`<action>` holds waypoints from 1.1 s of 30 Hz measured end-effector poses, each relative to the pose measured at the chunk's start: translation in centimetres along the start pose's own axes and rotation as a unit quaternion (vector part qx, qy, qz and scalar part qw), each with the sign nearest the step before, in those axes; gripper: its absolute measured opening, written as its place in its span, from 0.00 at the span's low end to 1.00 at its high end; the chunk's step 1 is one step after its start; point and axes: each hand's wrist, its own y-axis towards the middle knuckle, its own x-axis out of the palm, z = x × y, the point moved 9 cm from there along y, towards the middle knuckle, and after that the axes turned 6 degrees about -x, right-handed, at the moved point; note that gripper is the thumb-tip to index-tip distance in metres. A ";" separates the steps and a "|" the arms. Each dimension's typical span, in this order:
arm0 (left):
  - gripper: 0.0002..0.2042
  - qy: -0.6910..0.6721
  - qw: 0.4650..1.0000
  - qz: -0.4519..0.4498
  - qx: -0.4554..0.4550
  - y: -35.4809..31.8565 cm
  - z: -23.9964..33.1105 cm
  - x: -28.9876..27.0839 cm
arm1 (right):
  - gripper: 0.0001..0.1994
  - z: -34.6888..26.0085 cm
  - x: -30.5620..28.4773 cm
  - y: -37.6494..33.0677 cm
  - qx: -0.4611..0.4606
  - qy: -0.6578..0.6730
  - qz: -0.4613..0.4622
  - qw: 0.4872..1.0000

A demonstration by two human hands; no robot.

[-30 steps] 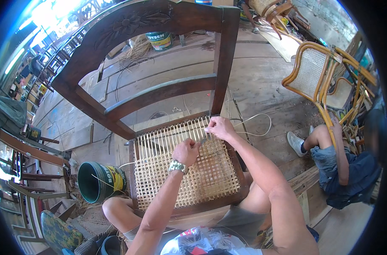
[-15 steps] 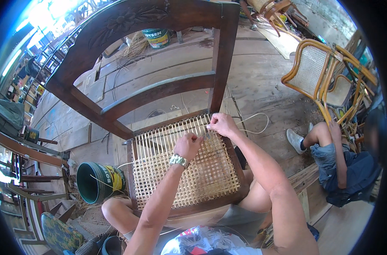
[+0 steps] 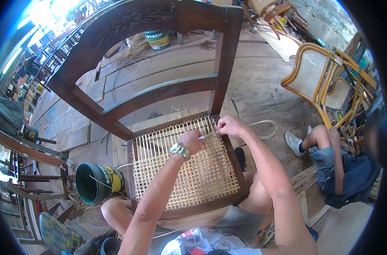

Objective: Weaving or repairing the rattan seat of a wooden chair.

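A dark wooden chair [image 3: 225,63] with a carved back stands before me, its seat partly woven with pale cane [image 3: 180,182]. The near part holds a close grid; toward the back, strands run mostly one way. My right hand [image 3: 230,126] pinches a cane strand [image 3: 265,122] at the seat's right rear edge, and the strand's loose length loops out to the right. Over the middle of the weave, my left hand [image 3: 191,141] has its fingers pressed together, a pale bit showing at the tips. Whether that is the same strand I cannot tell. A watch is on the left wrist.
A green bucket [image 3: 91,182] lies tipped left of the chair, and another bucket [image 3: 157,39] stands beyond it. To the right, a seated person [image 3: 342,165] is beside a rattan chair [image 3: 310,70]. Chair frames [image 3: 32,204] crowd the left side.
My right hand has shifted slightly to the right, away from the weave, and the strand's loop has swung with it. The left hand has moved slightly; the chair has tilted a little.
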 end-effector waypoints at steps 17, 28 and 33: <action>0.13 0.011 0.999 0.044 -0.027 -1.9 0.7 0.4 | 0.07 0.6 -1.2 -1.2 0.037 0.020 0.027 0.999; 0.17 -0.045 0.996 -0.014 -0.077 1.2 -1.7 0.9 | 0.07 -4.7 2.3 -1.6 -0.035 -0.188 0.080 0.978; 0.16 -0.045 0.985 0.036 -0.160 -4.4 -4.6 -2.9 | 0.07 -6.0 2.4 -1.9 -0.086 -0.231 0.048 0.968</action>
